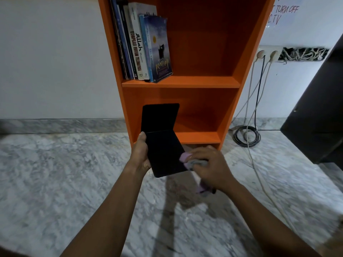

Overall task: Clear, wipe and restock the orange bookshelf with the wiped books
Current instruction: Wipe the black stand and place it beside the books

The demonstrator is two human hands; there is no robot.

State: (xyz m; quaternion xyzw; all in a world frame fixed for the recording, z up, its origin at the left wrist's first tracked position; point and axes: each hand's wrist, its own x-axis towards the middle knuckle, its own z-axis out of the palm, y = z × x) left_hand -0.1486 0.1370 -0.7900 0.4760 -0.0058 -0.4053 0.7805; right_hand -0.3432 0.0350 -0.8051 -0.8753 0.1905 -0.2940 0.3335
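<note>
Mid-restock: dark folder wipe-down was underway.
Left hand (140,154) gripped the open folder (163,141); right hand (206,165) clutched a cloth (185,158) at its edge. Beyond: books (143,45) back on orange bookshelf (185,83), lower shelf bare.

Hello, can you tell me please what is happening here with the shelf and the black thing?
A person is cleaning a black folder. The left hand holds it open by its left edge, in front of the orange bookshelf. The right hand presses a purple cloth against its right edge. A row of books stands on the upper shelf; the lower shelf looks bare.
</note>
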